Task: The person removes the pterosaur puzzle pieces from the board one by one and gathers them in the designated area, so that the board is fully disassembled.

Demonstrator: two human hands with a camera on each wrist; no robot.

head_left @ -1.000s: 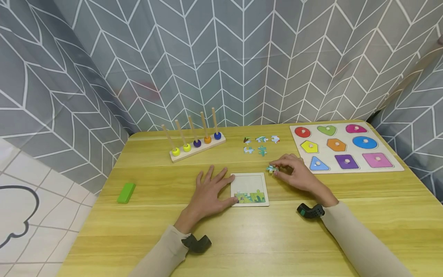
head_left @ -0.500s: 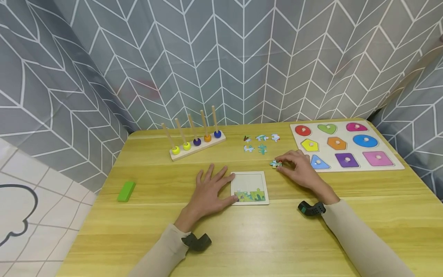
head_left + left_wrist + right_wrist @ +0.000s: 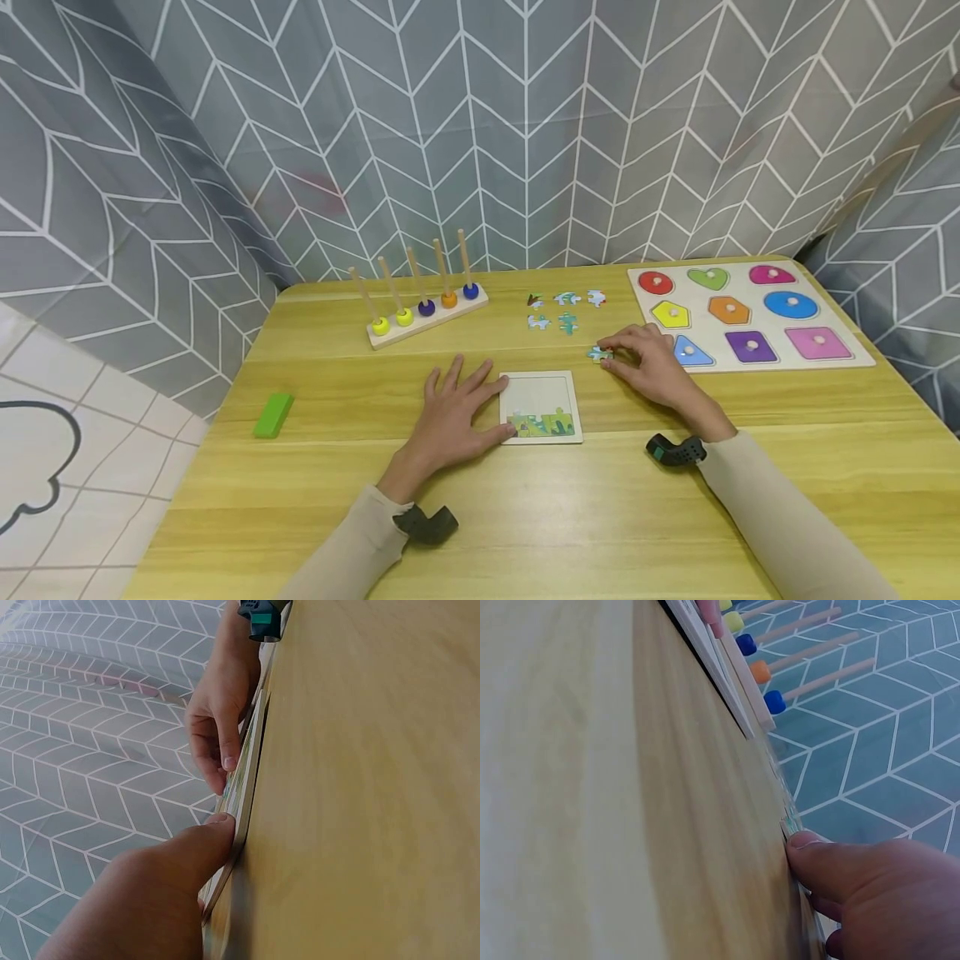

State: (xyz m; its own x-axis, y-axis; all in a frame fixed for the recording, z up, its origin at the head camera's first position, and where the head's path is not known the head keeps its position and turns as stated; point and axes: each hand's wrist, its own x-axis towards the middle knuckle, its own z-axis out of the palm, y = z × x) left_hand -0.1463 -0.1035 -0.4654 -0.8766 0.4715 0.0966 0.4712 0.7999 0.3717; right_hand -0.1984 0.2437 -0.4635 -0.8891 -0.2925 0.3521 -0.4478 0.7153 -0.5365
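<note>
My left hand [image 3: 450,429] lies spread on the table with index fingertip and thumb on the left edge of a small white puzzle tray [image 3: 536,392]. A strip of joined green jigsaw pieces [image 3: 540,424] fills the tray's lower part. To the right of the tray, my right hand [image 3: 648,362] pinches a jigsaw piece [image 3: 597,353] between thumb and fingers, low over the wood; its right end is hidden by the fingertips. Only a sliver of that piece [image 3: 789,823] shows beside the thumb in the right wrist view.
Several loose jigsaw pieces [image 3: 567,323] lie beyond the tray. A peg stand [image 3: 435,320] with coloured beads stands at the back left, and a green block [image 3: 273,415] sits far left. A shape-knob board [image 3: 708,337] is just behind my right hand. Patterned curtain [image 3: 480,133] hangs behind.
My right hand has shifted slightly back and to the right, away from the tray, with the jigsaw piece, then has stayed nearly still. The left hand keeps its place.
</note>
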